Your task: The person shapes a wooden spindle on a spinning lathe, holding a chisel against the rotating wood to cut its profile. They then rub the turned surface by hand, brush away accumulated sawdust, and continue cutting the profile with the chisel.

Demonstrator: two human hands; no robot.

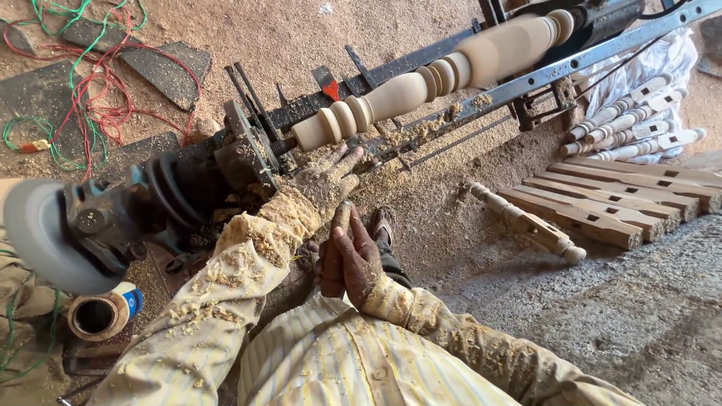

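At far left sits the lathe's grey pulley wheel point(34, 233) and dark motor point(162, 192), with tangled red and green wires point(90, 98) on the dusty floor point(286, 37) behind; just right of the motor the left hand point(327, 177), caked in shavings, lies flat with fingers spread, its grip released, fingertips just beside the narrow near end of the turned wooden spindle point(444, 71); that spindle's long axis runs up and to the right along the lathe bed point(526, 79), away from both hands, the left being nearer; lower, the right hand point(346, 259) has its grip clenched on a wooden tool handle point(340, 225), well apart from the spindle; sawdust covers the ground; at right lie finished turned legs point(624, 124) and squared blanks point(602, 199).
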